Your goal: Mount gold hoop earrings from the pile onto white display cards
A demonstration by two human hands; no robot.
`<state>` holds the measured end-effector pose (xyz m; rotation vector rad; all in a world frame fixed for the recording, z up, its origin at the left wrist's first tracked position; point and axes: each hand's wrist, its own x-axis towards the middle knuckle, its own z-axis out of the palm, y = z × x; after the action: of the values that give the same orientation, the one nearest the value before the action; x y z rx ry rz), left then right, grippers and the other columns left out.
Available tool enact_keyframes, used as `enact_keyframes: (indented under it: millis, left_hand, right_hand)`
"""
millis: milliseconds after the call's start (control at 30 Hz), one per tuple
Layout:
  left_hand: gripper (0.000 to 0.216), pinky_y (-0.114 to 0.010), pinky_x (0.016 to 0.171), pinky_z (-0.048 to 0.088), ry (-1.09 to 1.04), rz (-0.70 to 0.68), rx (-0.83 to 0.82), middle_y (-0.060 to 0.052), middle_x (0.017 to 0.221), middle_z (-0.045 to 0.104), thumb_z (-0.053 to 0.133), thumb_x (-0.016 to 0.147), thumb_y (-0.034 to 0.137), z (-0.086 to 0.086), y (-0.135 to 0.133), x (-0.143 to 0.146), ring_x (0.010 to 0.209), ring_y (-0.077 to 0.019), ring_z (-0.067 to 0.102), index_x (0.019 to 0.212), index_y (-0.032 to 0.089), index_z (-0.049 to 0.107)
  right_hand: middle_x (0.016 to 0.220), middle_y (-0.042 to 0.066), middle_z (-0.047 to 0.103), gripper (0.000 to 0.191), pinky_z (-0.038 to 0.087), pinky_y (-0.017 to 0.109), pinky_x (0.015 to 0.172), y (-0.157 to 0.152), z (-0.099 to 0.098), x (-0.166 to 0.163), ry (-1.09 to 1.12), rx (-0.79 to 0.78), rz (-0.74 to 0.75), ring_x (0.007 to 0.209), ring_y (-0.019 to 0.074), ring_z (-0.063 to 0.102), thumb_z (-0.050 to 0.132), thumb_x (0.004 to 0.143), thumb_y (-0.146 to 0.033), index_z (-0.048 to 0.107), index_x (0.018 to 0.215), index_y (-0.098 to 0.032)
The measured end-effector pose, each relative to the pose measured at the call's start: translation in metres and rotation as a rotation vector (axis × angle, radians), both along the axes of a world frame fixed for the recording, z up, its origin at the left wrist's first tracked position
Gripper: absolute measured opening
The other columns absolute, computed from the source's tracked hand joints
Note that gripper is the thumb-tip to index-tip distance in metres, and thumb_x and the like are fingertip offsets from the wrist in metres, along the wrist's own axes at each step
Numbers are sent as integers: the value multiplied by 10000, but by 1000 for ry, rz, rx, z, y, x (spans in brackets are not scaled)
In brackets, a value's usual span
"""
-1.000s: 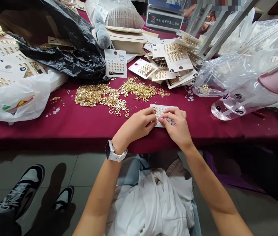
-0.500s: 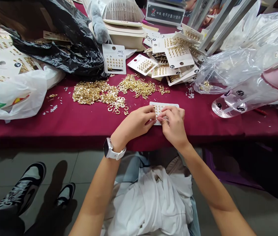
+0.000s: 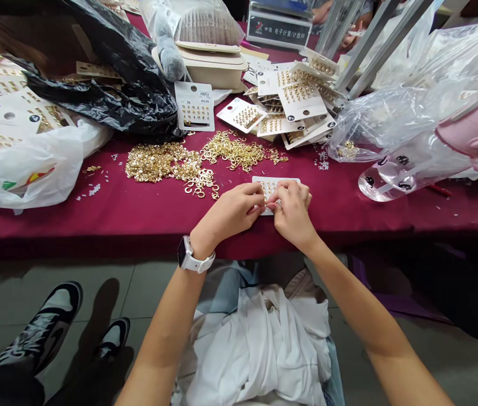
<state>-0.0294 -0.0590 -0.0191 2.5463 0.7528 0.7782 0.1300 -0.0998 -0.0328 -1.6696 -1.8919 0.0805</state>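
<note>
A white earring card (image 3: 269,185) with rows of small gold earrings lies near the table's front edge, partly covered by both hands. My left hand (image 3: 242,207), with a white watch (image 3: 194,258) on its wrist, is closed in a pinch at the card's left side. My right hand (image 3: 292,210) pinches at the card's middle, its fingertips almost meeting the left ones. Whatever tiny piece is between the fingers is too small to make out. Beyond the hands are a heap of gold hoops (image 3: 234,151) and a heap of small gold pieces (image 3: 154,160).
Filled earring cards (image 3: 302,101) are piled at the back, with one priced card (image 3: 195,107) standing by a black plastic bag (image 3: 107,96). A white bag (image 3: 35,169) is at left. At right lie a clear bottle with pink lid (image 3: 471,129) and plastic bags (image 3: 374,121). Someone's shoes (image 3: 48,316) are at lower left.
The card and my right hand have shifted slightly left in view, and my right fingers have moved closer to the left ones. The whole view has also shifted a little.
</note>
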Motion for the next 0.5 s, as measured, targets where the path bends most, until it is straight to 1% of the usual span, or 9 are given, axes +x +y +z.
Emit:
enact_keyframes:
  millis: [200,333,433,500]
  left_hand:
    - [188,-271,779,481,-7,1,-13,-50,884,581,482,895,139,1,-1,0,854,-153,578,742,155,591]
    - [180,-278,795,484,-10,2,-23,-51,893,583,485,890,134,1,-1,0,871,-158,578,744,156,589]
    - [163,-285,809,491,-14,12,-34,-57,915,588,490,885,127,0,-2,0,918,-173,588,759,152,591]
    - [153,-288,819,494,-13,16,-35,-60,923,593,493,884,125,0,-2,0,943,-182,594,774,149,595]
  right_hand:
    - [1057,121,563,122,370,495,841,0,-1,0,7,6,19,1010,316,432,471,771,-123,539,751,-222]
    - [1084,116,574,103,366,507,867,-2,0,2,18,-1,24,1037,320,422,496,806,-167,573,765,-221]
    - [1066,90,590,98,359,496,910,-5,2,6,35,58,50,1052,306,427,538,842,-230,624,795,-237]
    - [1027,74,601,99,364,476,933,-6,4,11,37,112,88,1037,286,459,556,854,-251,650,823,-249]
